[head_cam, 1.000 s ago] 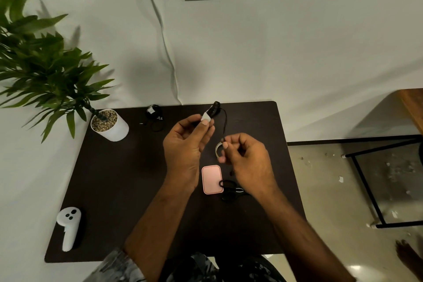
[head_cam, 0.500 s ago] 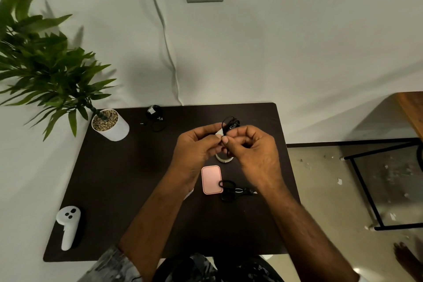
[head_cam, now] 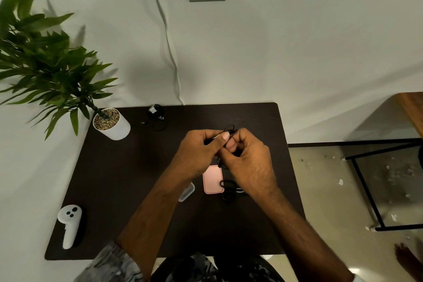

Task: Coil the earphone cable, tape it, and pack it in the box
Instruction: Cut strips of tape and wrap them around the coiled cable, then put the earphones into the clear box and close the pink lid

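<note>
My left hand (head_cam: pixel 196 155) and my right hand (head_cam: pixel 249 160) meet above the middle of the dark table (head_cam: pixel 128 178). Between their fingertips they pinch a coiled black earphone cable (head_cam: pixel 230 129); a loop of it sticks out above the fingers. A small white strip of tape (head_cam: pixel 217 136) shows at my left thumb. A pink box (head_cam: pixel 213 179) lies flat on the table just below the hands. A clear lid (head_cam: pixel 187 191) lies left of it, partly under my left forearm. The tape roll is hidden behind the hands.
Black scissors (head_cam: pixel 230 191) lie right of the pink box. A second black earphone bundle (head_cam: pixel 156 116) sits at the table's back edge. A potted plant (head_cam: pixel 109 123) stands at the back left corner, a white controller (head_cam: pixel 69 224) at the front left.
My two hands came together from apart; the right hand rose from the tape roll to the left hand. The cable now sits pinched between both, lower and nearer to me.
</note>
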Action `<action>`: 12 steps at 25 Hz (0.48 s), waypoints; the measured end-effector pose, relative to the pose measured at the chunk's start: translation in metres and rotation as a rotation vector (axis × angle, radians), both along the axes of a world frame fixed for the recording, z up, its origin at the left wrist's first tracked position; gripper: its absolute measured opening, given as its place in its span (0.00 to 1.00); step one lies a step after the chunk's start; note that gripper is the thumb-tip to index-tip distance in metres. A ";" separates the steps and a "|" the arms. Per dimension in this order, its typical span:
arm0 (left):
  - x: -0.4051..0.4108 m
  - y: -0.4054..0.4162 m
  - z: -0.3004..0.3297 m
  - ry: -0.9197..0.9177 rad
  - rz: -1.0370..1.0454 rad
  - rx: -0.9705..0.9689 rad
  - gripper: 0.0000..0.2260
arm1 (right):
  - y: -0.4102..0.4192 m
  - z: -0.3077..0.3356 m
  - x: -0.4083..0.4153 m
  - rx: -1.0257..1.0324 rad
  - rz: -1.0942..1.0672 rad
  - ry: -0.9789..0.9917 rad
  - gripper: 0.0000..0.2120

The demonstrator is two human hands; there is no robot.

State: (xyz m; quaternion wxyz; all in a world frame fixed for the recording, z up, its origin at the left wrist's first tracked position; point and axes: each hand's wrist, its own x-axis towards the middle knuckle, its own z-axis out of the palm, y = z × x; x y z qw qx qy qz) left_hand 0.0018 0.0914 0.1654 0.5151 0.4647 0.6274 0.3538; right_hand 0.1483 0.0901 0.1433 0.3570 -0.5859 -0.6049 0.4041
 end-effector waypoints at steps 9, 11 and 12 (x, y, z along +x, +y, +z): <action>-0.003 0.011 -0.010 -0.701 0.697 -0.002 0.08 | -0.008 -0.004 -0.001 -0.205 0.275 0.084 0.06; -0.016 0.016 -0.019 -0.491 0.684 0.049 0.07 | -0.006 -0.009 0.006 -0.165 0.373 -0.052 0.04; -0.021 0.017 -0.025 -0.349 0.622 0.060 0.07 | -0.003 -0.009 0.009 -0.134 0.419 -0.098 0.04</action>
